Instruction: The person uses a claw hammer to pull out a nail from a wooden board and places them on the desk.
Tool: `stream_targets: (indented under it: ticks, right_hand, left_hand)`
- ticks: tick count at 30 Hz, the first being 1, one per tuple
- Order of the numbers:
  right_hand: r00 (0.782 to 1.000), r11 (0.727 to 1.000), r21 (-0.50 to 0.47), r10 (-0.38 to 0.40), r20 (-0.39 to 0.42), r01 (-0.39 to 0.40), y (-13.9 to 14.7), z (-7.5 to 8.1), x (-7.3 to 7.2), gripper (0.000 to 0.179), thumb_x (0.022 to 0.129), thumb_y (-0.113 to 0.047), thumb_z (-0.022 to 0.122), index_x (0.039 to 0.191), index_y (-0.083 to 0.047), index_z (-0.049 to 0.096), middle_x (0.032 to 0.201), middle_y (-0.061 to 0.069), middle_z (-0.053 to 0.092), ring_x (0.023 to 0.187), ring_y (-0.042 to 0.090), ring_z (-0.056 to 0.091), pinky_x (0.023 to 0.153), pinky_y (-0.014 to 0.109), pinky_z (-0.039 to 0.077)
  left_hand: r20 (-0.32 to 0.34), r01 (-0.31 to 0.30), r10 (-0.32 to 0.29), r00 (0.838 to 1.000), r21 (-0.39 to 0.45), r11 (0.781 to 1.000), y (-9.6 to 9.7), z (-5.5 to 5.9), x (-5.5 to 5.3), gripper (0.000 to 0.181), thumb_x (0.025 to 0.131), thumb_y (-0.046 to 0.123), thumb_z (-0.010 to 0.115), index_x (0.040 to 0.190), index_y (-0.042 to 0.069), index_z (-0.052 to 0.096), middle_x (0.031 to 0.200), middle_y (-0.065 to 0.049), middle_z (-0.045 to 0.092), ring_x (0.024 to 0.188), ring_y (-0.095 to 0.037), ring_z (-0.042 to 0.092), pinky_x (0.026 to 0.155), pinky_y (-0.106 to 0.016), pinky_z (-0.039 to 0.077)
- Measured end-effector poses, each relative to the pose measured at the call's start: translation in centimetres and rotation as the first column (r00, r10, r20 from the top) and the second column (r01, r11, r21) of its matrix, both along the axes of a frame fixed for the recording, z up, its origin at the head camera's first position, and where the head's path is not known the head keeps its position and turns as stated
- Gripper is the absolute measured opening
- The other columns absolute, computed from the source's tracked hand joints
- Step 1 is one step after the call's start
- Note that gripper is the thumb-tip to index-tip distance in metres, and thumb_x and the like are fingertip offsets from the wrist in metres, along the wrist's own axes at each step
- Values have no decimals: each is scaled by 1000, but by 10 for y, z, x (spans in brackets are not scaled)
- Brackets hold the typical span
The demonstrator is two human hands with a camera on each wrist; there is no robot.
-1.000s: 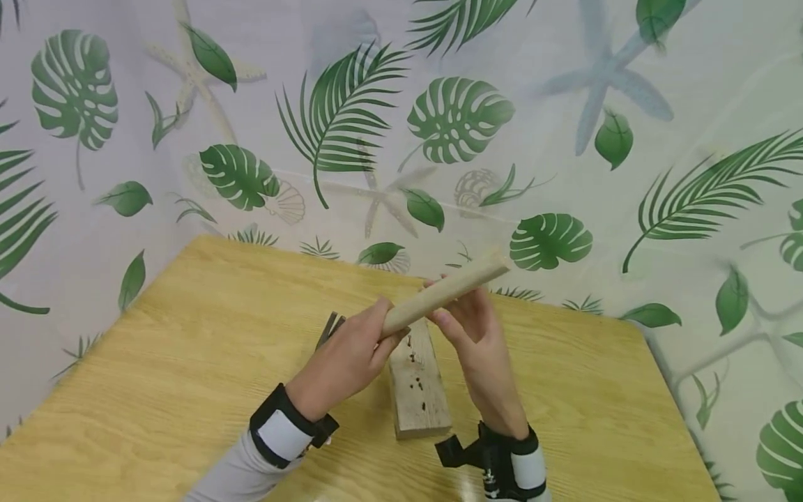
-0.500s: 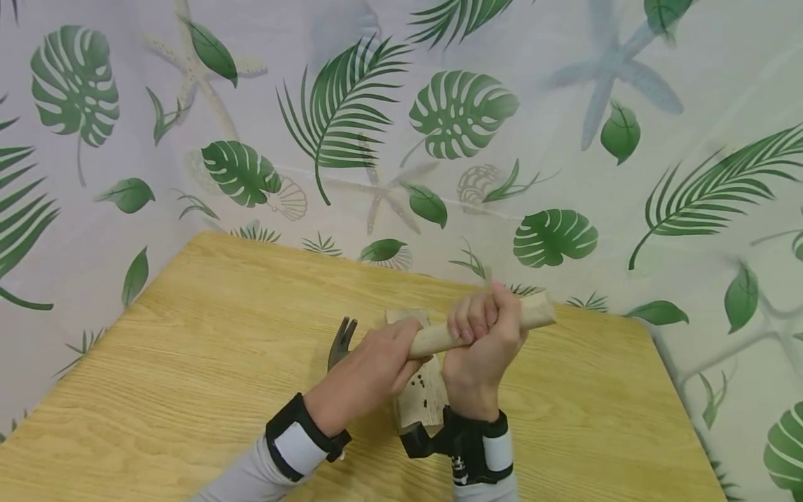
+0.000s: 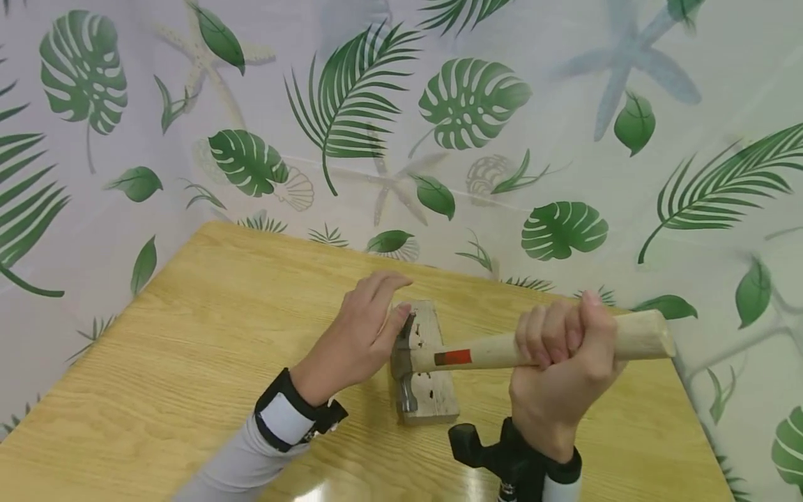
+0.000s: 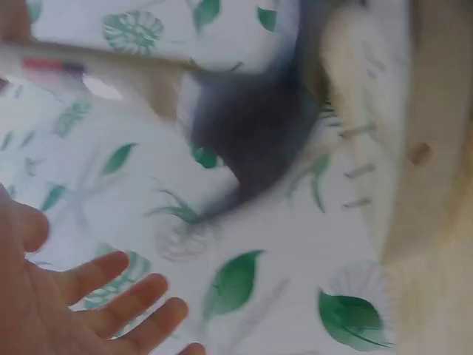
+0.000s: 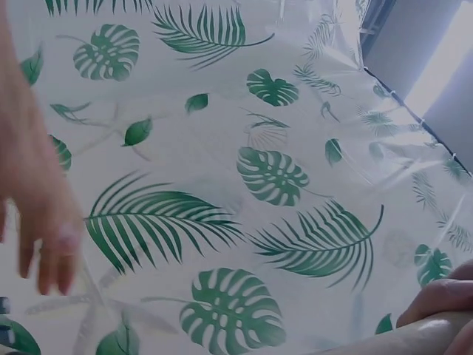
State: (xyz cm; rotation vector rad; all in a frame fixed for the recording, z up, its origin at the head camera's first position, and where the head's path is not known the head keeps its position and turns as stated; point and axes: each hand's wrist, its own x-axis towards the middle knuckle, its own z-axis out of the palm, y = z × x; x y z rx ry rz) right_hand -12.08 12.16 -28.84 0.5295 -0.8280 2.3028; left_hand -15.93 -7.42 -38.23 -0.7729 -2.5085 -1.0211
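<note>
My right hand point(image 3: 558, 376) grips the pale wooden handle of a claw hammer point(image 3: 486, 352), with a red and dark label near its head. The hammer's dark metal head point(image 3: 404, 362) overlaps the wooden block point(image 3: 433, 335) in the head view and is blurred in the left wrist view. Several nails point(image 4: 360, 171) stick out of the block's face. My left hand point(image 3: 354, 331) is beside the hammer head, fingers extended and holding nothing; its spread fingers point(image 4: 126, 303) show below the head in the left wrist view. In the right wrist view, curled fingers point(image 5: 443, 299) lie over the handle.
The block lies on a yellow wood-grain table point(image 3: 251, 314). A white sheet printed with green leaves point(image 3: 470, 104) hangs behind the table and along its sides. Black straps with camera mounts point(image 3: 295, 415) sit on both wrists.
The left hand has let go of the hammer. My right hand, reaching open-fingered at first, has closed round the handle and moved right, and the hammer has swung so its head lies over the block.
</note>
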Motion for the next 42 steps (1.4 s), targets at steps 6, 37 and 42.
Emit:
stream_targets:
  ticks: [6, 37, 42]
  right_hand:
    - [1000, 989, 149, -14, 4, 14, 12, 4, 3, 48, 98, 7, 49, 59, -5, 25, 45, -2, 22, 34, 7, 20, 31, 20, 14]
    - [862, 629, 721, -154, 483, -292, -41, -10, -137, 47, 101, -43, 61, 71, -11, 44, 52, -6, 37, 42, 7, 36, 43, 21, 31]
    - [848, 567, 783, -254, 464, -258, -52, -17, -148, 49, 99, -48, 62, 75, -7, 51, 54, -5, 43, 45, 8, 42, 45, 22, 36]
  left_hand:
    - [214, -3, 56, 975, -238, 971, -1, -42, -18, 47, 110, 26, 39, 150, 2, 45, 160, -19, 37, 147, -35, 37, 111, -61, 38]
    - [301, 95, 25, 953, -378, 921, -1, -61, -20, 44, 105, 12, 48, 148, 7, 52, 160, -10, 40, 147, -35, 38, 111, -63, 39]
    - [291, 102, 13, 957, -376, 921, -3, -63, -22, 44, 104, 11, 48, 148, 7, 54, 160, -8, 42, 147, -31, 39, 111, -59, 41]
